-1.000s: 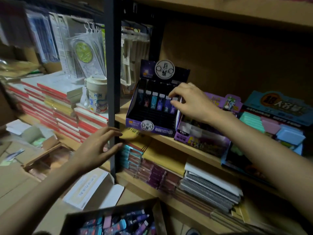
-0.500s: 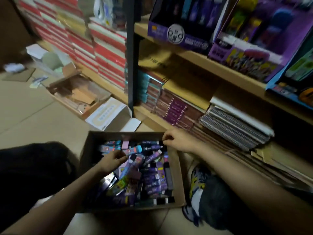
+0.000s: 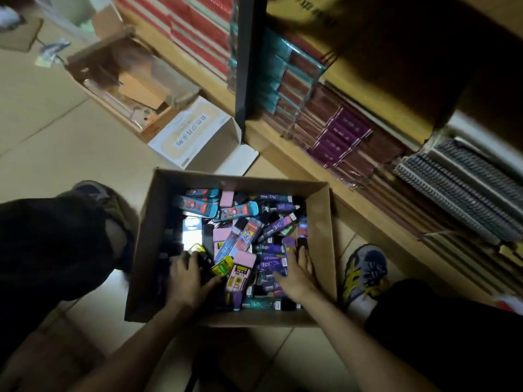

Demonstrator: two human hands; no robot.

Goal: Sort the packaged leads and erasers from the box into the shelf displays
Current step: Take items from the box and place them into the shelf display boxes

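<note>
Right grip (image 3: 295, 275) (palm down) presses packets (image 3: 270, 263).

White printed box (image 3: 195, 137) on tiled floor (image 3: 70, 154), stacked spiral notebooks (image 3: 458, 190) (bindings outward), sneaker (image 3: 365, 275)

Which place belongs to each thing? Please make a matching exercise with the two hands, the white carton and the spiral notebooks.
Things:
1. left hand
2. right hand
3. white carton
4. spiral notebooks

Places:
A. on the shelf, at the right
B. in the cardboard box, by its right wall
C. on the floor, beyond the box
D. in the box, beside the yellow packet

Pairs: 1-D, 2-B, 3-C, 4-A.
</note>
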